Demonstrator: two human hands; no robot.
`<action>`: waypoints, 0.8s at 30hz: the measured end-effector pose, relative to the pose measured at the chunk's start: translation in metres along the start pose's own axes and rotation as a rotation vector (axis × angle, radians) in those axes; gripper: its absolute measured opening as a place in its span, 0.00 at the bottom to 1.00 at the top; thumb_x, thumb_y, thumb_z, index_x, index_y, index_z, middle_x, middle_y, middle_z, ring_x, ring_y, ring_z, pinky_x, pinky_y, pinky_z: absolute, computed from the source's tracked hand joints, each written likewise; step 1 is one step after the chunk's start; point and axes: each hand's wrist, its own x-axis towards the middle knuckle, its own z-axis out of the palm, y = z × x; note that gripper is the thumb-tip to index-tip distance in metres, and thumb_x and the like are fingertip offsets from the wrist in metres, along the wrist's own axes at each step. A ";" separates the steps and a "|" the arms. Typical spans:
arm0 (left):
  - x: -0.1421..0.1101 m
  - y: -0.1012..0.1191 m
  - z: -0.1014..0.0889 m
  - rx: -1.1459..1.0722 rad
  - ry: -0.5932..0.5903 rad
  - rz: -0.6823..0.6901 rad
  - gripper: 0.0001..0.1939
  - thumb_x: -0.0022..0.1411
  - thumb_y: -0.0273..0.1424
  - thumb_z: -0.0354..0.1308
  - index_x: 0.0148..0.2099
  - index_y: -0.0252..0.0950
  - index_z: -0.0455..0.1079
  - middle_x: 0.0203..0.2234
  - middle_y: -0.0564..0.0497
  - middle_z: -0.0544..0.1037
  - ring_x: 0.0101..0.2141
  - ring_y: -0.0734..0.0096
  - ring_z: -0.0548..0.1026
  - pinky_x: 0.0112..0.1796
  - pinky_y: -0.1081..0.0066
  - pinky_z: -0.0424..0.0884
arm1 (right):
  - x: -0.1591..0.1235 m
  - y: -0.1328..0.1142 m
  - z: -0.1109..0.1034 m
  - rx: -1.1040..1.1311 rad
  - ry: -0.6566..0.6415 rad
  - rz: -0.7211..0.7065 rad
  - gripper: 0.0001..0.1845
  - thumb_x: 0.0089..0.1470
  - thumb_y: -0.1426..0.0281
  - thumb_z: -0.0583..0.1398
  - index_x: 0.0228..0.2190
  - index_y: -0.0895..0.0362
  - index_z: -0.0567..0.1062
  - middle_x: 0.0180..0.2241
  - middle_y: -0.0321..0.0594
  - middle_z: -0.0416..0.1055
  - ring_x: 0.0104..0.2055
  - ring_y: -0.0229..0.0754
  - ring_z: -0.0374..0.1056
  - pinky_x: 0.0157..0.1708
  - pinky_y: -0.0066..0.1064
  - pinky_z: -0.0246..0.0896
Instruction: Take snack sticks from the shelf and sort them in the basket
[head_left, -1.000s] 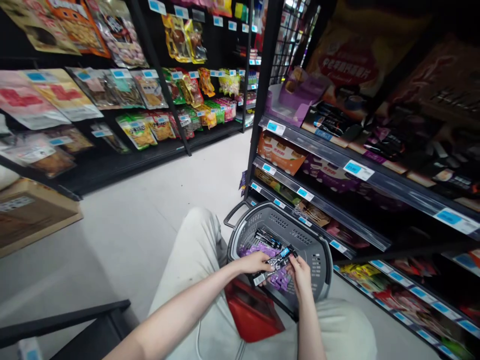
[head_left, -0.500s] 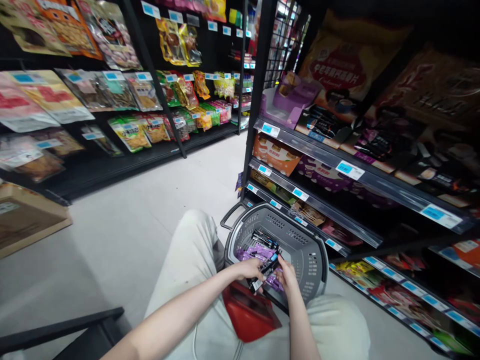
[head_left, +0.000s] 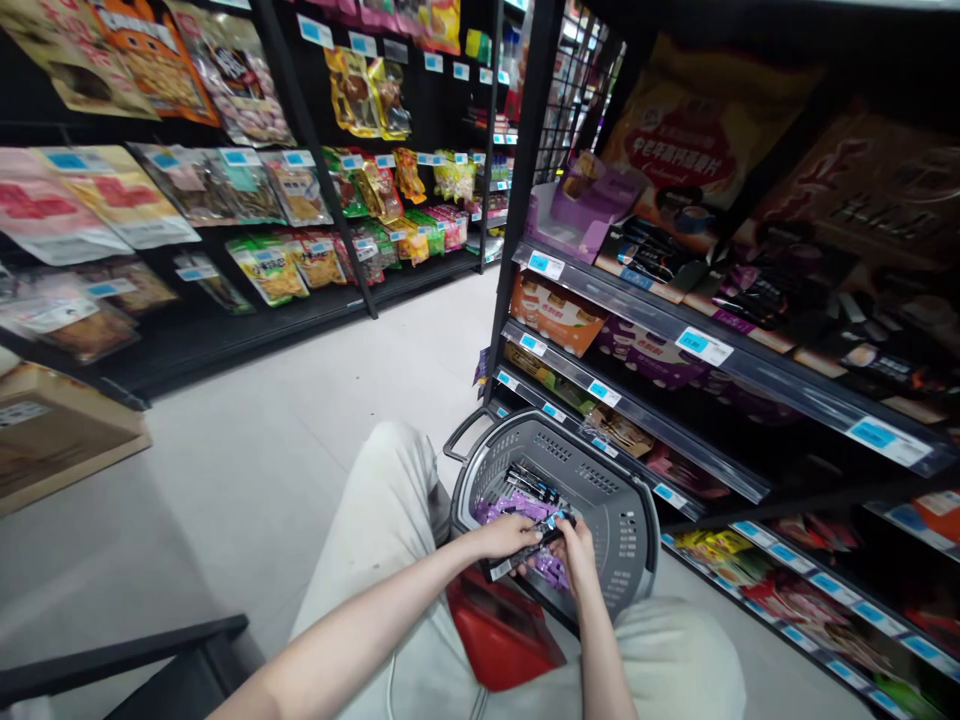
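Over the grey shopping basket (head_left: pixel 600 490), between my knees, both hands grip black stick sachets (head_left: pixel 501 569). My left hand (head_left: pixel 510 537) is closed around them, the lower ends poking out beneath its fingers. My right hand (head_left: pixel 576 550) pinches their upper ends, where a bit of blue print shows. How many sachets are held I cannot tell. Inside the basket, purple stick sachets (head_left: pixel 517 503) lie in a loose pile below my hands. Further black sachets (head_left: pixel 531 482) lie behind them, against the far side.
Right of the basket stands a black shelf rack (head_left: pixel 637 300) with boxed sachets, snack bags and price tags. Another snack shelf (head_left: pixel 255 260) runs along the left. A cardboard box (head_left: pixel 67 440) sits at the left edge. Something red (head_left: pixel 502 630) is under the basket's near side.
The held black sachets have tilted flatter, and my left hand has shifted slightly up along them. My right hand stays at their upper ends. The view has moved a little.
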 end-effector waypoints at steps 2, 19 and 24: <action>0.002 -0.001 -0.001 0.015 0.014 0.010 0.16 0.49 0.43 0.49 0.33 0.34 0.63 0.21 0.51 0.71 0.16 0.74 0.67 0.24 0.67 0.65 | -0.002 -0.002 0.000 0.051 -0.036 0.037 0.12 0.35 0.63 0.58 0.22 0.54 0.62 0.12 0.27 0.62 0.12 0.34 0.58 0.13 0.24 0.51; 0.008 0.001 -0.016 0.599 0.373 0.058 0.13 0.44 0.37 0.51 0.21 0.33 0.69 0.11 0.58 0.59 0.17 0.79 0.58 0.20 0.77 0.48 | 0.001 0.006 0.004 -0.409 0.150 -0.242 0.12 0.40 0.70 0.49 0.30 0.57 0.66 0.24 0.38 0.70 0.20 0.40 0.65 0.21 0.29 0.59; 0.004 0.006 -0.018 0.586 0.416 0.001 0.11 0.43 0.37 0.52 0.24 0.34 0.70 0.13 0.58 0.63 0.19 0.78 0.60 0.21 0.78 0.49 | 0.000 0.000 0.005 -0.319 -0.006 -0.294 0.16 0.39 0.73 0.47 0.33 0.58 0.66 0.31 0.40 0.69 0.20 0.36 0.64 0.23 0.29 0.61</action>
